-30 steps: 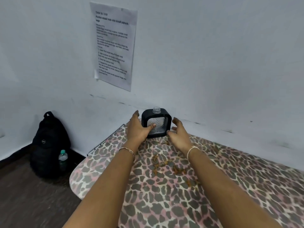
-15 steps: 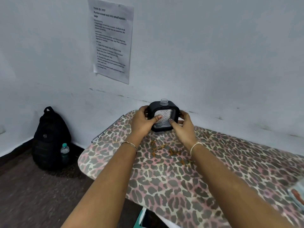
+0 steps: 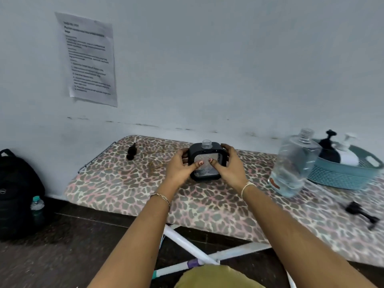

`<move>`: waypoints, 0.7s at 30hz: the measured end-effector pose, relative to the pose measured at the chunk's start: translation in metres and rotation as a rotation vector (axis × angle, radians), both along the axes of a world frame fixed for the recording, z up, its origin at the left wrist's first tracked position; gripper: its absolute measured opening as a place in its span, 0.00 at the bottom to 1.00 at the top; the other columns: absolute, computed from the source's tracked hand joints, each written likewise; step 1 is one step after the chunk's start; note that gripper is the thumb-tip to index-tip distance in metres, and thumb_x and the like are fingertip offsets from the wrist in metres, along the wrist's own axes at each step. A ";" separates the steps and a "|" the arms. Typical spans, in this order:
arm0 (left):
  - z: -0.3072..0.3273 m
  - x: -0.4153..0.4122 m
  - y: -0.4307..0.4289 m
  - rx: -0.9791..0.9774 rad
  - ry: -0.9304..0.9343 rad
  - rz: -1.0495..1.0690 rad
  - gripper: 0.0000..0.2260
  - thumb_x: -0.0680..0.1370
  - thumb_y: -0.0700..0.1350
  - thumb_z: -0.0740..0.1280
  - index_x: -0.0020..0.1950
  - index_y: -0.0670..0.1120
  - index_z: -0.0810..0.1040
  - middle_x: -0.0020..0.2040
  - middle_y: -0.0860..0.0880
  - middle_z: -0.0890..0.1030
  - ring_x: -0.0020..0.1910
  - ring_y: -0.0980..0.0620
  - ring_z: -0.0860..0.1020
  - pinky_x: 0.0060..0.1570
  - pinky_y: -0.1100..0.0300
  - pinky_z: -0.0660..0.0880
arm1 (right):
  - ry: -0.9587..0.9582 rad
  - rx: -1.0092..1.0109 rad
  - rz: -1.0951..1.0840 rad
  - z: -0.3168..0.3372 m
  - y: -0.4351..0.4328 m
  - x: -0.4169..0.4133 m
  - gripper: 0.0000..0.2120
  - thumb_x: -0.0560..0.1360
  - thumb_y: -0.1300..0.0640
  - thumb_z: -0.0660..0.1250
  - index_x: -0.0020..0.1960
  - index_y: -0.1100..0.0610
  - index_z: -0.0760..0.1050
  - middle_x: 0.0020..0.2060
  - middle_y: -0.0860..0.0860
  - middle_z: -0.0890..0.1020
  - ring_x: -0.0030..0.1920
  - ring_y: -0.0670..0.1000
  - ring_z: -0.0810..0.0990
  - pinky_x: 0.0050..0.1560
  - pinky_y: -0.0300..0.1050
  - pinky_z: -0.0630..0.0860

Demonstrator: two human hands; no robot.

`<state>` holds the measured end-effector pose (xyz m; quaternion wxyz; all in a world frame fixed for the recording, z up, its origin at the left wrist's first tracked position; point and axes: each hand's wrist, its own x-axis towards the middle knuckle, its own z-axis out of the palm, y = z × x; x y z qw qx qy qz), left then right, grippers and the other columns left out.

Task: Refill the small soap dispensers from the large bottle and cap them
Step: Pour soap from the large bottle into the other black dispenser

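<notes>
A square black dispenser (image 3: 205,150) with a clear front and an open threaded neck is held upright between both hands over the leopard-print board (image 3: 128,190). My left hand (image 3: 180,169) grips its left side and my right hand (image 3: 230,167) its right, both thumbs pressed on the clear face. The large clear bottle (image 3: 293,165), uncapped, stands to the right. A black pump cap (image 3: 131,151) lies at the board's far left. Another black pump head (image 3: 361,214) lies at the right near the front edge.
A teal basket (image 3: 342,175) at the right holds a black dispenser (image 3: 329,150) and a white one (image 3: 347,152). A black backpack (image 3: 16,194) and a small water bottle (image 3: 37,206) sit on the floor at the left. A printed sheet (image 3: 89,59) hangs on the wall.
Both hands closed on the black dispenser and carried it toward me and to the right along the board. The view swung right, which revealed the large bottle and the basket.
</notes>
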<state>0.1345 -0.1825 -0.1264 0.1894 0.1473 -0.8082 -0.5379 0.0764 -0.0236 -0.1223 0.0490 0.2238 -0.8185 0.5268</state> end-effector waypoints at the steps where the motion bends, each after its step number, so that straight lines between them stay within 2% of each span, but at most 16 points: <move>1: -0.001 0.002 0.010 0.009 0.000 -0.016 0.32 0.69 0.47 0.77 0.70 0.42 0.68 0.64 0.46 0.77 0.61 0.51 0.76 0.60 0.59 0.74 | -0.001 -0.005 -0.017 -0.002 0.010 0.004 0.32 0.73 0.54 0.73 0.72 0.58 0.63 0.67 0.53 0.74 0.66 0.51 0.72 0.63 0.40 0.69; 6: -0.005 0.006 0.046 0.009 0.003 -0.082 0.31 0.71 0.43 0.76 0.70 0.41 0.68 0.65 0.45 0.77 0.61 0.50 0.76 0.54 0.66 0.73 | -0.009 -0.052 -0.098 -0.009 0.044 0.017 0.31 0.72 0.57 0.74 0.71 0.57 0.65 0.64 0.51 0.75 0.63 0.48 0.73 0.61 0.37 0.67; 10: -0.009 0.005 0.062 -0.022 -0.027 -0.105 0.38 0.66 0.46 0.79 0.72 0.43 0.67 0.66 0.46 0.76 0.64 0.49 0.75 0.62 0.57 0.74 | -0.020 -0.049 -0.134 -0.017 0.059 0.018 0.31 0.72 0.58 0.74 0.70 0.57 0.65 0.64 0.52 0.75 0.65 0.51 0.73 0.64 0.41 0.69; 14: -0.008 0.002 0.073 -0.032 -0.045 -0.095 0.40 0.64 0.44 0.81 0.71 0.44 0.65 0.65 0.47 0.75 0.64 0.48 0.74 0.58 0.62 0.72 | -0.025 -0.041 -0.156 -0.020 0.064 0.019 0.31 0.72 0.58 0.74 0.70 0.57 0.65 0.65 0.53 0.75 0.66 0.52 0.73 0.67 0.46 0.69; 18: -0.009 -0.004 0.073 -0.058 -0.083 -0.061 0.39 0.62 0.45 0.81 0.68 0.45 0.67 0.63 0.46 0.76 0.62 0.46 0.76 0.61 0.52 0.75 | -0.004 -0.003 -0.189 -0.020 0.066 0.018 0.30 0.74 0.50 0.72 0.71 0.56 0.65 0.66 0.51 0.74 0.66 0.51 0.72 0.68 0.48 0.69; 21: -0.008 -0.007 0.074 -0.059 -0.110 -0.042 0.38 0.63 0.46 0.81 0.68 0.46 0.67 0.62 0.48 0.77 0.59 0.46 0.78 0.56 0.45 0.78 | 0.063 0.030 -0.298 -0.019 0.075 0.021 0.30 0.76 0.43 0.66 0.71 0.57 0.66 0.66 0.51 0.74 0.66 0.52 0.72 0.69 0.52 0.69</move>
